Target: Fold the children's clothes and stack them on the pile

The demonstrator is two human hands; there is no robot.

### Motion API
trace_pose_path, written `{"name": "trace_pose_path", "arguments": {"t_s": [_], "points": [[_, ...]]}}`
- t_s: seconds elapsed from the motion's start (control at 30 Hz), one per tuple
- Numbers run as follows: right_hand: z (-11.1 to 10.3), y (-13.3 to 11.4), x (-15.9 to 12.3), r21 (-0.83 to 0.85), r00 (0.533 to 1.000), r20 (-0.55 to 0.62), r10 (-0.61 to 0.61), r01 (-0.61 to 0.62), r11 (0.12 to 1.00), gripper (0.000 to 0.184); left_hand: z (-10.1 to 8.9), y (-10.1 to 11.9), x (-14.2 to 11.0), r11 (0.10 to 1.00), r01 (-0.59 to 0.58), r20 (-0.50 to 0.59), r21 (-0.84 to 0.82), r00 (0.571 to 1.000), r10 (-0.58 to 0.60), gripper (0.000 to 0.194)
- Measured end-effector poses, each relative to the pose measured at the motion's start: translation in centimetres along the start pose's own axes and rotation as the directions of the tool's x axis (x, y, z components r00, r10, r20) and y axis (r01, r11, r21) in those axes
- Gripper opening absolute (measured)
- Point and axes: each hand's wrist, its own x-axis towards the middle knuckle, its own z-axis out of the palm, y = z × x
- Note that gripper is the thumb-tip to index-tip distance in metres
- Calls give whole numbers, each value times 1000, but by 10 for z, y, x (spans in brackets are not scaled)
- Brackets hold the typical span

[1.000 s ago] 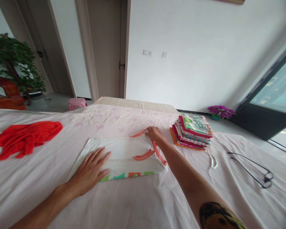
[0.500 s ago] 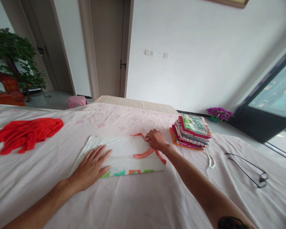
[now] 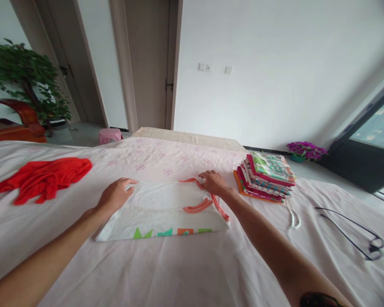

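Note:
A white cloth bag with orange strap handles and a coloured pattern along its near edge lies flat on the bed. My left hand rests at the bag's far left corner, fingers curled onto the cloth edge. At the far right corner my right hand has its fingers closed on the orange strap. A stack of folded colourful bags sits just right of my right hand.
A crumpled red garment lies on the bed at the left. A black wire hanger lies at the right, with a white cord near the stack. Beyond the bed are a pink stool, a plant and doors.
My left hand has moved from lying flat on the bag's near left part up to its far left corner. My right hand stays at the strap on the far right corner.

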Motion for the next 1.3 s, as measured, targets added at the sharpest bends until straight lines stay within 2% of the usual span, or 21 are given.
{"name": "trace_pose_path", "arguments": {"t_s": [0.07, 0.17, 0.33, 0.43, 0.53, 0.7, 0.83, 1.0, 1.17, 1.3], "points": [[0, 2, 6, 25, 998, 55, -5, 4, 1000, 45, 0, -3, 17, 997, 54, 15, 53, 998, -55, 41], [-3, 1, 11, 34, 995, 100, -4, 1, 999, 38, 4, -6, 36, 990, 110, 69, 87, 991, -116, 48], [-8, -5, 0, -42, 996, -7, -87, 87, 995, 19, 3, -12, 46, 987, 143, 149, 72, 977, -153, 33], [-10, -9, -17, -56, 986, -94, -136, 131, 990, 19, -6, -14, 37, 993, 97, 92, 69, 990, -103, 26], [-9, -10, -35, -91, 978, -125, -169, 158, 983, 20, -18, -16, 19, 996, 12, 17, 83, 1000, -14, 22], [-8, -10, -58, -139, 969, -128, -213, 195, 971, 19, -29, -18, -19, 995, -66, 11, 70, 998, 65, 17], [-13, -10, -69, -122, 969, -147, -200, 183, 975, 17, -28, -22, -40, 999, -54, 32, 1, 998, 54, 16], [-18, -9, -80, -70, 965, -170, -198, 189, 979, 17, -27, -28, -51, 999, -9, 47, -33, 999, 11, 16], [-19, -7, -88, -79, 961, -154, -230, 220, 972, 20, -29, -28, -55, 997, -77, 71, 0, 995, 77, 14], [-18, -9, -93, -69, 967, -135, -217, 209, 976, 20, -29, -26, -57, 994, -92, 111, 59, 990, 85, 15]]}}
